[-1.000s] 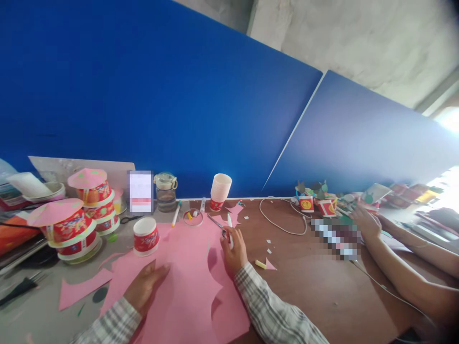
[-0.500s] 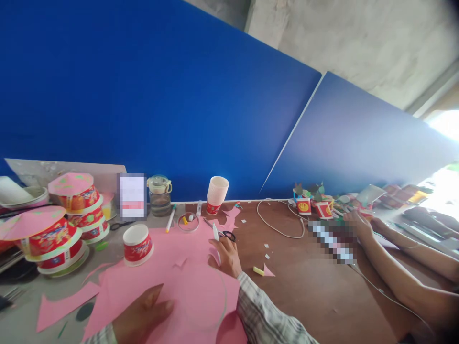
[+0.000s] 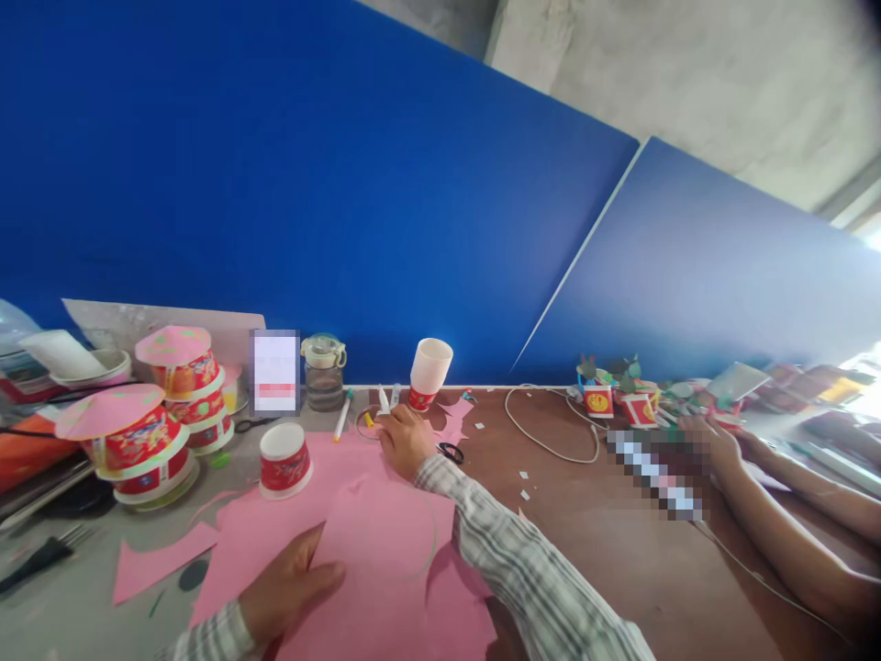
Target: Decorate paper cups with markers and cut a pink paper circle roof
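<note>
Since half a second ago, the right hand (image 3: 407, 442) is reaching farther toward the back of the tabletop (image 3: 606, 551), now resting near the middle of the frame; its fingers are curling beside the white pen (image 3: 384, 400), though whether they are gripping it I cannot tell. Its plaid sleeve (image 3: 523, 560) is slanting from the lower right, now mostly hiding a small pink scrap (image 3: 522, 515). The left hand (image 3: 293, 578) is lying wide, thumb apart from fingers, on the pink paper (image 3: 385, 542) at lower centre.
</note>
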A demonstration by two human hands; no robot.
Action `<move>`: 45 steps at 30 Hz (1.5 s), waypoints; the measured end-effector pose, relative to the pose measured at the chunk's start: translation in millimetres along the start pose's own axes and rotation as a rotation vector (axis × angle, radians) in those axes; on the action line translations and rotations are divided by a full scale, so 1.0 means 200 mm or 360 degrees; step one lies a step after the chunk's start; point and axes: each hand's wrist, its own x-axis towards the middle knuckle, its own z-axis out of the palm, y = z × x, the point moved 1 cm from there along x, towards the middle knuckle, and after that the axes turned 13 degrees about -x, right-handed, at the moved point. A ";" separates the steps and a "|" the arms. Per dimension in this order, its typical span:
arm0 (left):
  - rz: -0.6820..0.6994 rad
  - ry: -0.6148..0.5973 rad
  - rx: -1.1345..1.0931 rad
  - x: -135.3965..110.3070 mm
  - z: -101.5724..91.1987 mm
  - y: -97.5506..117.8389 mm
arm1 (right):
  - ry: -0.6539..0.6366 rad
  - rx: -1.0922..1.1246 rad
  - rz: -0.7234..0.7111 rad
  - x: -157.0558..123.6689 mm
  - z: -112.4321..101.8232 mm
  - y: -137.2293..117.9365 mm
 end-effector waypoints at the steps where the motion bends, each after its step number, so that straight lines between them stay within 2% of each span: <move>1: 0.0113 0.0103 0.0093 0.00 -0.02 0.00 | -0.0044 -0.0041 -0.0001 0.05 0.02 -0.02; 4: 0.0475 0.0475 0.0475 0.01 -0.09 0.01 | -0.0165 -0.0150 0.0011 0.16 0.08 -0.07; 7: 0.0605 0.0702 0.0739 0.01 -0.15 0.02 | -0.0249 -0.0209 0.0013 0.23 0.14 -0.09; 11: 0.0668 0.0797 0.0857 0.02 -0.16 0.03 | -0.0313 -0.0176 -0.0036 0.27 0.19 -0.10; 16: 0.0692 0.0768 0.0858 0.01 -0.12 0.02 | -0.0314 0.0039 -0.0022 0.29 0.20 -0.09; 20: 0.0768 0.0761 0.0750 0.01 -0.11 0.02 | -0.0205 0.0347 0.0118 0.29 0.12 -0.07; 22: 0.0906 0.0780 0.0706 0.00 -0.10 0.04 | -0.0136 0.0551 0.0201 0.25 0.04 -0.05; 24: 0.1089 0.0864 0.0846 -0.01 -0.08 0.07 | -0.0096 0.0794 0.0245 0.19 -0.06 -0.05; 26: 0.1186 0.0902 0.0947 -0.03 -0.05 0.08 | -0.0140 0.1064 0.0239 0.11 -0.16 -0.07; 28: 0.1143 0.0835 0.0872 -0.04 -0.03 0.08 | -0.0237 0.1322 0.0205 -0.01 -0.24 -0.12; 31: 0.0956 0.0609 0.0569 -0.04 0.01 0.06 | -0.0374 0.1587 0.0200 -0.19 -0.31 -0.23; 32: 0.0900 0.0530 0.0479 -0.04 0.02 0.05 | -0.0429 0.1704 0.0213 -0.24 -0.31 -0.26; 34: 0.0825 0.0408 0.0331 -0.03 0.04 0.03 | -0.0584 0.2259 0.0390 -0.32 -0.30 -0.32; 36: 0.0770 0.0354 0.0203 -0.02 0.05 0.02 | -0.0634 0.2509 0.0485 -0.37 -0.28 -0.36; 39: 0.0656 0.0330 0.0039 -0.01 0.05 0.02 | -0.0626 0.2580 0.0551 -0.39 -0.25 -0.37; 41: 0.0604 0.0356 -0.0057 0.00 0.03 0.03 | -0.0508 0.2485 0.0641 -0.40 -0.24 -0.35; 43: 0.0584 0.0459 -0.0209 0.00 0.02 0.05 | -0.0347 0.2321 0.0707 -0.42 -0.25 -0.33; 45: 0.0562 0.0597 -0.0402 0.01 0.00 0.06 | -0.0295 0.2198 0.0688 -0.47 -0.26 -0.31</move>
